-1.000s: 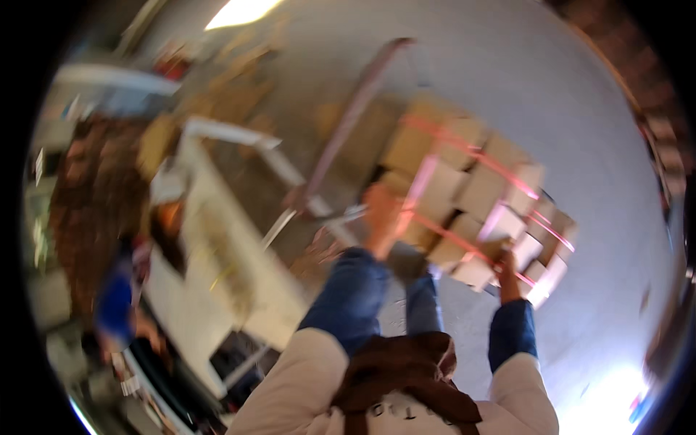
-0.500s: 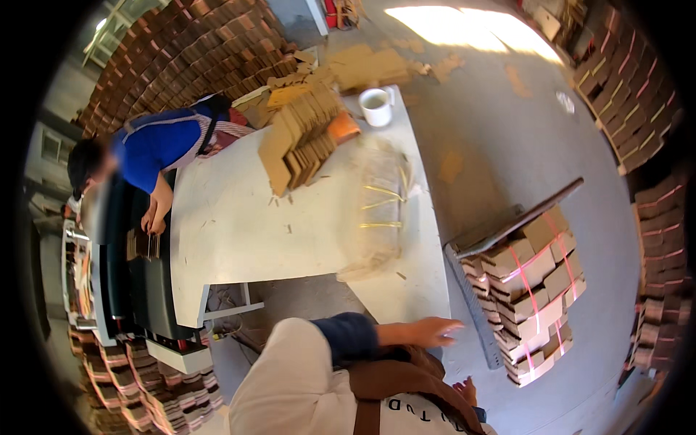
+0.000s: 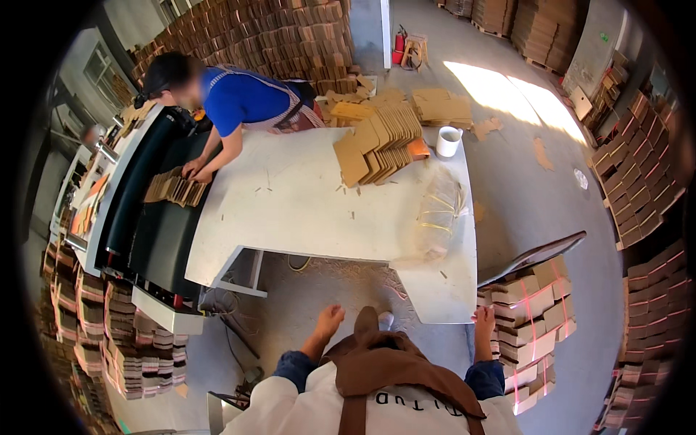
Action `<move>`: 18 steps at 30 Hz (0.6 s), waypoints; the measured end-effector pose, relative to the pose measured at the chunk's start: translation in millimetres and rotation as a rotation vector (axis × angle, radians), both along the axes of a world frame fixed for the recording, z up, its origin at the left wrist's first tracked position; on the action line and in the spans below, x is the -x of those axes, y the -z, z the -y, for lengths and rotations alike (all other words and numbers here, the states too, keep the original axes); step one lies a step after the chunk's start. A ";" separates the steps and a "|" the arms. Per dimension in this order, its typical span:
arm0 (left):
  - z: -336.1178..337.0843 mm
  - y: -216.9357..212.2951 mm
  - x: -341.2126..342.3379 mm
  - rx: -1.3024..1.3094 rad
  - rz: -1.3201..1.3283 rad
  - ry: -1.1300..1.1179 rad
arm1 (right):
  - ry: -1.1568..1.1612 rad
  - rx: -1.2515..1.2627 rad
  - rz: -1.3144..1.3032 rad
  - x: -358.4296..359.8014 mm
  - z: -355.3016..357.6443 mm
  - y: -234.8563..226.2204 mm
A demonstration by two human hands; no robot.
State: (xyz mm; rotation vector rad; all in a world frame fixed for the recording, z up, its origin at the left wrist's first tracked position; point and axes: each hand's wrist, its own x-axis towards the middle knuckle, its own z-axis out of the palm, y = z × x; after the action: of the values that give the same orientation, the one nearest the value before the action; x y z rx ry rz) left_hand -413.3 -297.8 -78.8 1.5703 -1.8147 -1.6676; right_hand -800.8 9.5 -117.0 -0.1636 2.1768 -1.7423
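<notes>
My left hand [image 3: 331, 317] is raised in front of my body, its fingers loosely curled, with nothing visible in them. It is over the floor at the table's cutout, apart from the tabletop. My right hand [image 3: 483, 315] is at the near right corner of the white table [image 3: 312, 210], its fingers curled; I cannot tell whether it touches the edge. Beside it are stacked cardboard bundles [image 3: 533, 297] bound with pink straps. On the table lie a leaning stack of folded cardboard [image 3: 384, 145], a clear plastic bag with yellow ties [image 3: 438, 214] and a white mug [image 3: 449, 141].
A co-worker in a blue shirt [image 3: 250, 101] leans over a dark conveyor [image 3: 163, 225] at left, both hands on cardboard pieces [image 3: 175, 188]. A dark metal handle [image 3: 536, 254] stands by the right-hand bundles. Cardboard stacks [image 3: 254, 43] line the back.
My view has turned and levelled. My left hand has drawn back from the table's right end to before my body; my right hand has come forward to the table corner.
</notes>
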 end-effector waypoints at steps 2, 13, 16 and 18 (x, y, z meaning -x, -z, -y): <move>-11.0 -9.6 -15.6 -0.061 0.076 0.011 | -0.048 -0.019 -0.079 -21.0 25.5 -12.8; 53.2 -8.6 -12.5 0.069 0.080 0.087 | -0.489 -0.069 -0.086 -114.4 99.7 -55.6; 90.5 -6.9 -7.0 0.108 0.038 0.098 | -0.510 -0.120 -0.140 -110.3 119.2 -50.2; 119.7 -15.8 -1.8 0.171 0.010 0.105 | -0.497 -0.150 -0.128 -106.8 131.7 -42.5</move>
State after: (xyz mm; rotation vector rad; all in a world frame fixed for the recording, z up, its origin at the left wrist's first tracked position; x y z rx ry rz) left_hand -411.5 -417.6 -63.0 1.4383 -2.0182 -1.5028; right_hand -694.0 -122.2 -74.5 -0.7266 2.1046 -1.3168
